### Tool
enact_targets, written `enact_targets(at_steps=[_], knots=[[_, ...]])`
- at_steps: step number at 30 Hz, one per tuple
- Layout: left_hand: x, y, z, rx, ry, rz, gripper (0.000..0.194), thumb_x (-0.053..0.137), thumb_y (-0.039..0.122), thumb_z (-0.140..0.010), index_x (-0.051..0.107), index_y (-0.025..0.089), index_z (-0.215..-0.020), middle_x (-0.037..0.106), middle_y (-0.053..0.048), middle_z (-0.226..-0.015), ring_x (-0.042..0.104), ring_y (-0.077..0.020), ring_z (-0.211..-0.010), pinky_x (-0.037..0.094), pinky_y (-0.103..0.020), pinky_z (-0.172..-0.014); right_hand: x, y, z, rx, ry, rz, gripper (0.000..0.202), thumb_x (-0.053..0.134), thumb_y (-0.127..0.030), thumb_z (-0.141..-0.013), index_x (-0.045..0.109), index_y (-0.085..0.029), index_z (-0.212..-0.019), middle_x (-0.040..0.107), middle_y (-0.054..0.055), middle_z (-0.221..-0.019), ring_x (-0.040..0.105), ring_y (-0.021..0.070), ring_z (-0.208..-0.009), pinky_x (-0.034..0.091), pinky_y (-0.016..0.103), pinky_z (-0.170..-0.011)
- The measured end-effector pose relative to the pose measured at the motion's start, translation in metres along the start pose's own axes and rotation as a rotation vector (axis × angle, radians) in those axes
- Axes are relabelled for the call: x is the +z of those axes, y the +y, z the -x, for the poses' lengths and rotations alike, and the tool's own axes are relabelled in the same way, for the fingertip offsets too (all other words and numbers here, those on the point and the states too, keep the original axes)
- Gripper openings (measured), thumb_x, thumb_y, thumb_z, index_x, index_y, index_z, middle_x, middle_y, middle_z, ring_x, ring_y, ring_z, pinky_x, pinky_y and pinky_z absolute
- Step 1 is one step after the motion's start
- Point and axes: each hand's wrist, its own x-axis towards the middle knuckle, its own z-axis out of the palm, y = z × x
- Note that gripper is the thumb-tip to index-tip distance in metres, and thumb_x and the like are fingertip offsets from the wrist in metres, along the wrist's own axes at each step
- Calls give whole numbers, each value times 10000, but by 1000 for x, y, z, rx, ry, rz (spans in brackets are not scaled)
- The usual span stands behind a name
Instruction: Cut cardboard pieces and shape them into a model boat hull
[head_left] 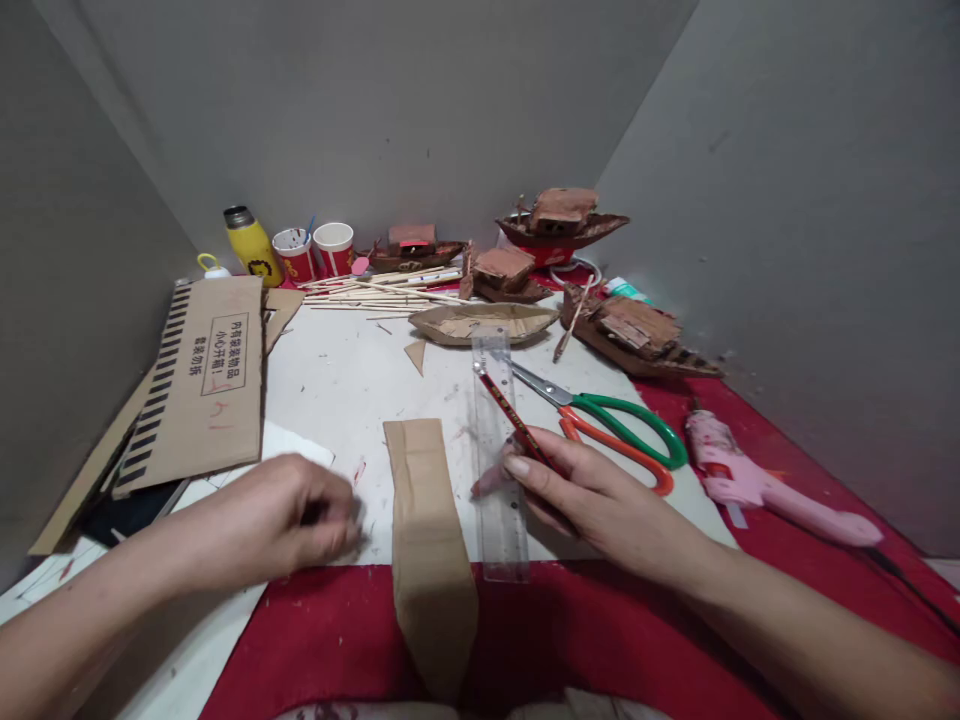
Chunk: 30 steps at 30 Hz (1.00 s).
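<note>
My right hand (577, 490) is closed around a dark red and black pencil (508, 405), which slants up to the left. The same hand overlaps a clear ruler (501, 550); I cannot tell whether its fingers also grip it. My left hand (307, 515) is curled into a loose fist, fingertips blurred and turned down, so its inside is hidden. Between the hands lies a long strip of brown cardboard (431, 540) with a pointed near end, reaching over the table's front edge. Right of the ruler, scissors (559, 393) with one green and one orange handle lie with their blades nearly together.
Brown model boats (634, 335) and an open cardboard hull (487, 325) stand at the back. Nearby are wooden sticks (382, 290), paper cups (334, 248) and a yellow bottle (253, 245). A pink glue gun (750, 480) lies right, printed cardboard (202, 390) left.
</note>
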Motion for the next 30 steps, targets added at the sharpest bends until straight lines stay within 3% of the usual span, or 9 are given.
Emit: enact_targets(at_steps=[5,7,9,11,15,18,23,30], knots=[[-2,6,-26,95,525,-4,77,543,257,-883,574,186,-880,627,0,-841,606,-132,-744,470,-232,-640,-1,-3,-3,-129,-99,100,350,471,-499,-945,582,-168,-914,588,11,-750,480,129,-637,381,235,-580],[4,2,-36,129,609,21,196,556,268,-892,581,185,-1067,644,-45,-1014,635,-144,-815,492,-231,-612,-5,0,-7,-121,-161,164,347,455,-485,-953,573,-172,-861,546,-8,-710,462,131,-637,385,237,-590],[12,-5,-42,205,610,7,296,554,249,-899,564,175,-1185,639,-92,-1138,653,-161,-872,526,-250,-630,-10,2,-11,-107,-220,252,365,447,-484,-954,547,-178,-780,460,-33,-658,409,121,-601,361,232,-560],[19,-13,-45,318,618,-71,298,544,203,-900,582,148,-1190,649,-127,-1170,654,-194,-965,558,-309,-744,-16,2,-16,-105,-249,345,381,434,-488,-955,531,-184,-747,421,-38,-655,394,122,-603,351,232,-557],[34,-21,-45,521,646,-366,260,564,117,-865,641,87,-1112,702,-171,-1088,648,-261,-1019,551,-433,-871,-26,2,-28,-116,-215,497,392,404,-482,-961,551,-183,-754,423,-37,-645,397,124,-587,336,235,-545],[49,-16,-40,624,568,-533,302,586,126,-855,635,49,-1144,709,-196,-1110,672,-281,-981,571,-462,-877,-34,4,-36,-144,-190,595,387,397,-453,-970,617,-170,-825,492,-24,-650,443,129,-588,353,236,-555],[71,-12,-36,619,394,-681,429,556,155,-859,559,-6,-1257,622,-245,-1285,602,-371,-1169,568,-516,-912,-48,9,-43,-210,-94,852,330,414,-378,-977,661,-183,-878,623,16,-688,545,156,-626,387,249,-594],[77,-22,-35,554,337,-649,504,515,177,-870,480,0,-1341,526,-250,-1392,493,-380,-1292,531,-531,-969,-49,14,-43,-352,57,1085,282,402,-278,-986,660,-164,-975,693,101,-875,624,241,-815,464,345,-727]])
